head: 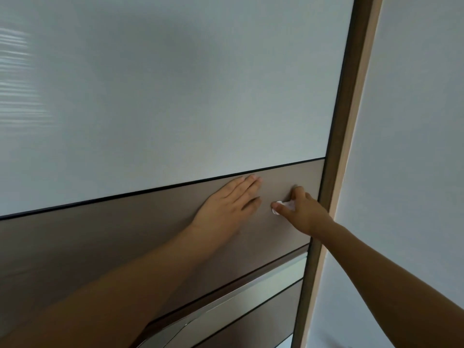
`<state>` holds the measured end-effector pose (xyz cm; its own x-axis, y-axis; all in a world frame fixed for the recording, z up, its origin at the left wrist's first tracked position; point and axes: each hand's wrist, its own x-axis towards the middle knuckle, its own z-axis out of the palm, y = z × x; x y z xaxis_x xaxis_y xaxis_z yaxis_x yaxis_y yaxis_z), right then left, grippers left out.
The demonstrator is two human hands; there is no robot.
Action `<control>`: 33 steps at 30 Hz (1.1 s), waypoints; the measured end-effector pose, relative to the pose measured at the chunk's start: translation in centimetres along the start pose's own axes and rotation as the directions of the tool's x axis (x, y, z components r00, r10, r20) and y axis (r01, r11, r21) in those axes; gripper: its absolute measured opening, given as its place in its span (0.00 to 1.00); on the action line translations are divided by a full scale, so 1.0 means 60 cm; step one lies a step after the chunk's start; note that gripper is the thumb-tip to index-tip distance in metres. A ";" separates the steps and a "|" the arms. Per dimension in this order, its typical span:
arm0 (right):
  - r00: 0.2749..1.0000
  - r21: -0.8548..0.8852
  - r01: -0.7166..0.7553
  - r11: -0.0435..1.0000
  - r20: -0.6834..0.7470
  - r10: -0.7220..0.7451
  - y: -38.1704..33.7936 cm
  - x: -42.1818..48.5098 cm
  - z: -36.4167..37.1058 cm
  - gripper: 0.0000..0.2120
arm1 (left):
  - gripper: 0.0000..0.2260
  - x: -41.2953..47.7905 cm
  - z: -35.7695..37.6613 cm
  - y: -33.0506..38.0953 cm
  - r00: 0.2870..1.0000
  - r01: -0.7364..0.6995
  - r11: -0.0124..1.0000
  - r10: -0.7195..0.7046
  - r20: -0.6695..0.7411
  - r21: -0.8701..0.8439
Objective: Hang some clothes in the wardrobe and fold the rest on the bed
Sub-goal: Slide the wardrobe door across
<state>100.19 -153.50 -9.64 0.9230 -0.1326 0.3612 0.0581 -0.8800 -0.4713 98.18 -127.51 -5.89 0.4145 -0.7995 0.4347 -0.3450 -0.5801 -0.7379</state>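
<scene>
The wardrobe's sliding door [175,96] fills the view, pale frosted panel above and a brown band [100,237] below. My left hand [226,202] presses flat on the brown band with straight fingers, just under the dark seam. To its right, my right hand [298,209] pinches a small white knob [282,205] fixed to the same band, close to the door's right edge. No clothes or bed are in view.
A dark brown door frame [339,146] with a light wooden strip runs down the right side, and a white wall [414,121] lies beyond it. A shiny metal strip [251,292] crosses the door below my hands.
</scene>
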 end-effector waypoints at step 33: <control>0.916 0.264 0.388 0.883 -0.221 -0.336 -0.404 -0.132 0.078 0.12 | 0.22 -0.478 -0.130 -0.159 0.814 0.566 0.817 -0.575 -0.076 -0.110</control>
<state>93.25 -128.97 -4.83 0.7415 0.0732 0.6669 0.5097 -0.7079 -0.4890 82.98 -100.26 -7.31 0.4721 -0.3294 0.8177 -0.1396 -0.9438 -0.2996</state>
